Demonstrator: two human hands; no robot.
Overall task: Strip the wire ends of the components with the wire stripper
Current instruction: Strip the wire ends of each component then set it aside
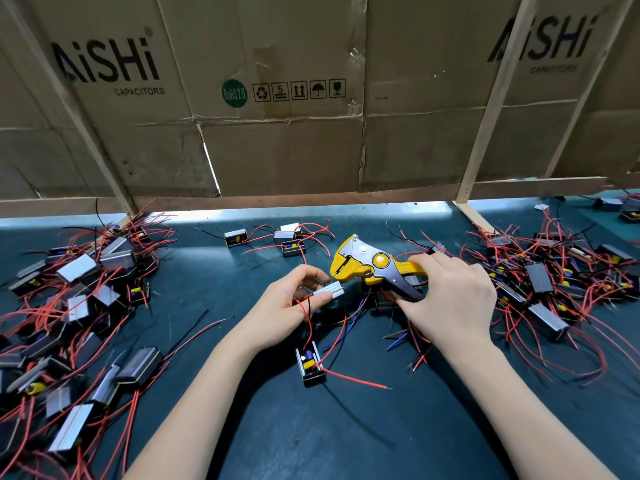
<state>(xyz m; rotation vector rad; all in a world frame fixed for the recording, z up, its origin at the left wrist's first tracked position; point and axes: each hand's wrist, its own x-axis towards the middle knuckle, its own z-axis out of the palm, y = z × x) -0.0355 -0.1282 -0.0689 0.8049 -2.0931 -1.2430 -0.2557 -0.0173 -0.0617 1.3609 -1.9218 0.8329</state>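
Observation:
My right hand (pixel 453 299) grips the handles of a yellow wire stripper (pixel 367 263), whose jaws point left above the dark mat. Just below the jaws, my left hand (pixel 294 303) pinches a small silver-cased component (pixel 329 291) between thumb and fingers. A red wire and a black wire loop from that hand down toward the table. Another component (pixel 310 365) with an open black case and yellow parts lies between my forearms, its red wire (pixel 356 379) ending in a bare tip to the right.
A large pile of components with red wires (pixel 79 306) covers the left of the mat, another pile (pixel 554 282) the right. Three loose components (pixel 287 240) lie behind the stripper. A cardboard wall (pixel 277 98) on a wooden frame closes off the back.

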